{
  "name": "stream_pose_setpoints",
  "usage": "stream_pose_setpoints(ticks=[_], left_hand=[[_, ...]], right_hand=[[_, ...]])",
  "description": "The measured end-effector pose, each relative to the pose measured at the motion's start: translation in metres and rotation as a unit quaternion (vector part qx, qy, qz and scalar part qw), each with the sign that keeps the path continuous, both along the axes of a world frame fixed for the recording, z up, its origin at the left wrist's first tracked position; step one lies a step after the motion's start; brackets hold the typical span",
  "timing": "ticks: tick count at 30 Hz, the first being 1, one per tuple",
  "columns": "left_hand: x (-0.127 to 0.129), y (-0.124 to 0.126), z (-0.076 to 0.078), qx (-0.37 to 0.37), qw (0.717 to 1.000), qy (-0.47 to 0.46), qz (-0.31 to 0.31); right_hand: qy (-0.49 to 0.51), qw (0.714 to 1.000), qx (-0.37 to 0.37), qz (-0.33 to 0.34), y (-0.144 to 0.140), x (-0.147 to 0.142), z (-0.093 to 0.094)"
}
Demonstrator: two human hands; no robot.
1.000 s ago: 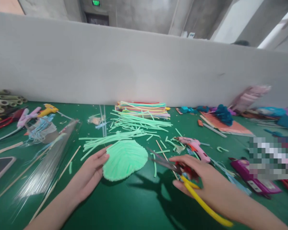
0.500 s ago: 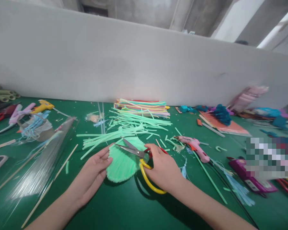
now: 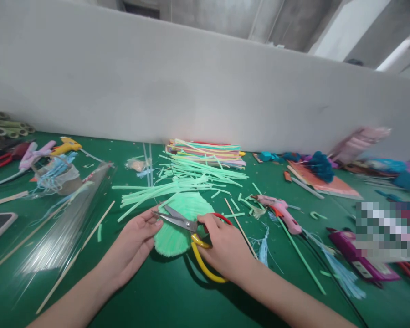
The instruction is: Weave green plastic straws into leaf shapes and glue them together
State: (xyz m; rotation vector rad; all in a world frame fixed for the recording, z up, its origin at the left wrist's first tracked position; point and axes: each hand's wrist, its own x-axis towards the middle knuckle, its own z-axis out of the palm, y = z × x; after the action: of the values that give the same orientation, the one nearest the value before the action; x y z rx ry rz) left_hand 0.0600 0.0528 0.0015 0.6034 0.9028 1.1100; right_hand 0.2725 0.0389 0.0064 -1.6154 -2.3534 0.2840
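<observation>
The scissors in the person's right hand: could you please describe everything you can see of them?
The scissors have grey metal blades, slightly parted, with one red and one yellow handle loop. The right hand grips the handles. They lie low over the fuzzy green piece, tips pointing left beside the left hand, which steadies that piece.

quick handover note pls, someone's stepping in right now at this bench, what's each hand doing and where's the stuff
Left hand: flat on the green table, fingers pressed to the left edge of the mint green fuzzy piece, steadying it.
Right hand: in the handles of the scissors, blades open over the piece, tips pointing left.
Nearby: loose mint green stems just behind, pink glue gun to the right, clear plastic sleeve to the left.
Done: the piece is built up into a rounded fan shape.
Left: trimming looks in progress; no fresh cut can be made out.
</observation>
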Motion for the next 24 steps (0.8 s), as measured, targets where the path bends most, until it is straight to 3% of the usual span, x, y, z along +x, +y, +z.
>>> stream_pose_setpoints(ticks=[9,14,20,24], left_hand=[[0.000,-0.001,0.000,-0.005,1.000,-0.001,-0.017],[0.001,-0.001,-0.001,-0.009,1.000,-0.003,-0.012],[0.001,0.000,0.000,-0.010,1.000,-0.011,-0.007],[0.000,0.000,-0.001,-0.002,1.000,-0.010,-0.011]], right_hand=[[-0.084,0.996,0.033,0.006,0.002,-0.008,-0.007],[-0.141,0.989,0.040,0.019,-0.001,-0.012,-0.003],[-0.167,0.979,0.101,0.063,-0.002,-0.015,0.003],[-0.176,0.978,0.087,0.072,-0.001,-0.017,0.008]])
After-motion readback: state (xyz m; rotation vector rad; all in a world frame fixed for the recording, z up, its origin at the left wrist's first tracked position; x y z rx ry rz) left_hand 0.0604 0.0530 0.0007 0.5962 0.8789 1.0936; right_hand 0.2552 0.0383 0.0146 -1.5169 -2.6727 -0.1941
